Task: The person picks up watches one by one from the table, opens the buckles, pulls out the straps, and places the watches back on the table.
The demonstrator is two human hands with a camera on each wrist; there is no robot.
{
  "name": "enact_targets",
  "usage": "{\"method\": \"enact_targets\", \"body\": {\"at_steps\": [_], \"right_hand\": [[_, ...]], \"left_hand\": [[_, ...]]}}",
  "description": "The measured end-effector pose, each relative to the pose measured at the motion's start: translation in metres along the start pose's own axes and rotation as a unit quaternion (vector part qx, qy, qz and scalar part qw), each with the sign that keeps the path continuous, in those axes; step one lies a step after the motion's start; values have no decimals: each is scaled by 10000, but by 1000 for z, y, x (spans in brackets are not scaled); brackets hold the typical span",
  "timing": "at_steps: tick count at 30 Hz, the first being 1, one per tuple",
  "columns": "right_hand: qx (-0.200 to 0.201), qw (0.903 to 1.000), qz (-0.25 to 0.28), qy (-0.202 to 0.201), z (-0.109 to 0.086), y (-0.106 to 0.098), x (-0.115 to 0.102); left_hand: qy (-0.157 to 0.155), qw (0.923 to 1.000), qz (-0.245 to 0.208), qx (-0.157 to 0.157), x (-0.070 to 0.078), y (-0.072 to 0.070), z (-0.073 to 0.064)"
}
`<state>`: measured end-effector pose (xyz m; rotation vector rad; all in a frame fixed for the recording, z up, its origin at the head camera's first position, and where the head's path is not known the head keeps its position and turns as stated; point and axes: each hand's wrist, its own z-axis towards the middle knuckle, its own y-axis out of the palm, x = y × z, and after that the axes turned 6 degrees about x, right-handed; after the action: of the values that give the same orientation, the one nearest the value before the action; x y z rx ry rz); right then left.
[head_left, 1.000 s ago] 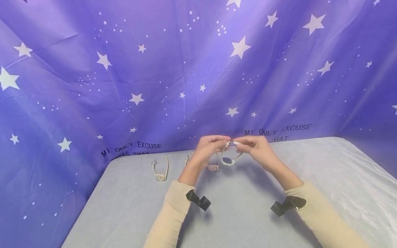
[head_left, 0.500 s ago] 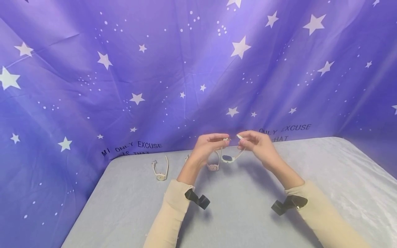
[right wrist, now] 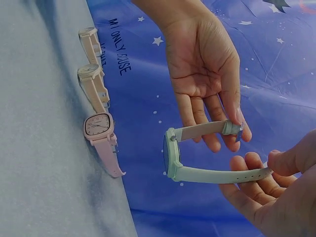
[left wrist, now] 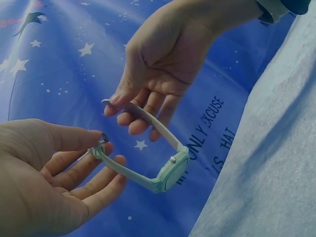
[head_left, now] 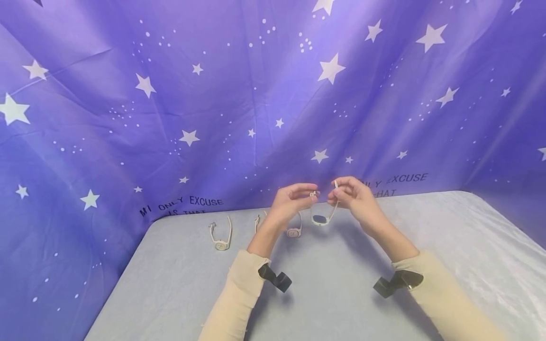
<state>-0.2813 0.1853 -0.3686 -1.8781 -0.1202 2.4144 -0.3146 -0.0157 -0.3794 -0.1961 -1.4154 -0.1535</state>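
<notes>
A pale green wristwatch (right wrist: 212, 175) hangs unfastened between both hands, above the table, its dial lowest and its two strap ends apart. My left hand (head_left: 287, 203) pinches the buckle end between thumb and fingers; the metal buckle (right wrist: 240, 132) shows in the right wrist view. With thumb and forefinger my right hand (head_left: 360, 203) pinches the tip of the holed strap. The watch case (left wrist: 174, 173) is seen side-on in the left wrist view. Just left of the held watch, a pink wristwatch (right wrist: 98, 127) stands on the table, partly behind my left hand in the head view.
Left of the pink watch are two cream wristwatches, one (head_left: 221, 245) in plain sight and another (right wrist: 90, 74) mostly behind my left arm in the head view. A grey cloth covers the table (head_left: 332, 293). Behind it hangs a purple-blue starry curtain (head_left: 230, 94).
The strap ends, together near the buckle a second ago, have come apart. My right hand has moved slightly right and up with the strap tip, which now points upward.
</notes>
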Motion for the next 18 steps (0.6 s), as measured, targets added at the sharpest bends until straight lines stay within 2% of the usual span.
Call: {"method": "enact_targets", "body": {"at_steps": [8, 18], "right_hand": [[-55, 9999, 5, -121, 0, 3, -4], [-41, 9998, 153, -128, 6, -7, -12]], "left_hand": [[-25, 9999, 4, 128, 1, 3, 0], [-94, 9986, -482, 213, 6, 11, 4]]}}
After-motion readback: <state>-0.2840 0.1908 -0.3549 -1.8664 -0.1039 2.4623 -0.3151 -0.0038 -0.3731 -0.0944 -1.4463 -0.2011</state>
